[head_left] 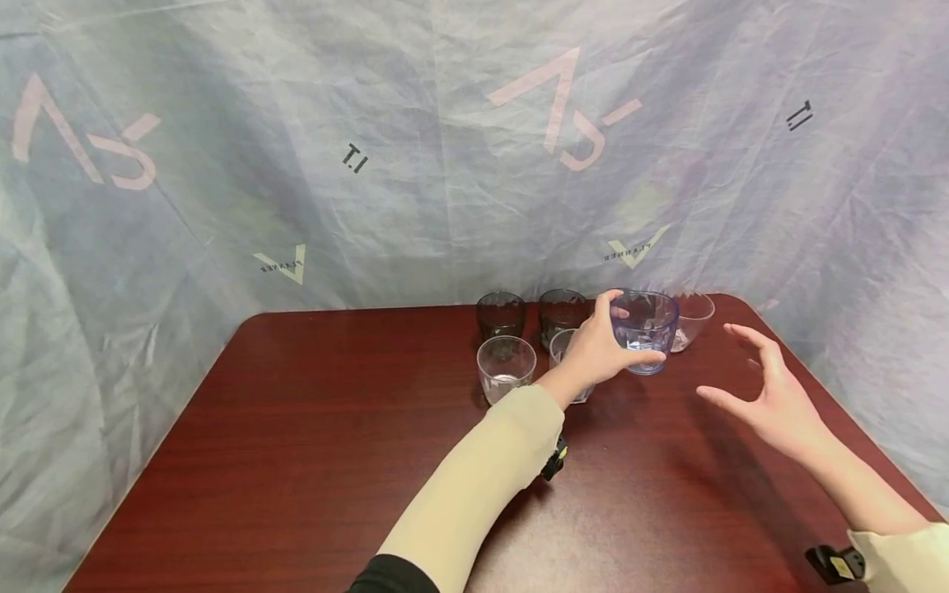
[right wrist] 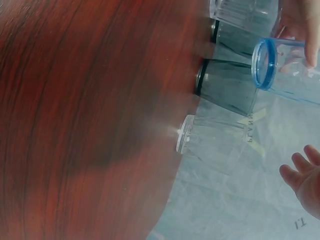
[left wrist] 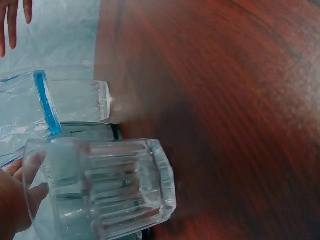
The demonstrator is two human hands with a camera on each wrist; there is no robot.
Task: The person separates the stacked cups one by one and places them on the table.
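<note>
My left hand (head_left: 599,342) pinches a blue-tinted clear cup (head_left: 643,333), thumb on its near side and fingers at the far side. In the left wrist view the blue cup's base (left wrist: 47,102) hangs higher off the table than those of the standing cups. My right hand (head_left: 778,403) is to the right of this cup, thumb and fingers spread apart and touching nothing. Behind the blue cup stands a clear cup (head_left: 695,319), partly hidden by it. A ribbed clear cup (left wrist: 120,185) stands under my left wrist, partly covered in the head view.
Two dark smoky cups (head_left: 501,317) stand at the table's back edge, left of the blue cup. Another clear cup (head_left: 507,369) is in front of them. A grey printed cloth (head_left: 415,189) hangs behind the red-brown wooden table (head_left: 311,461) and along its sides.
</note>
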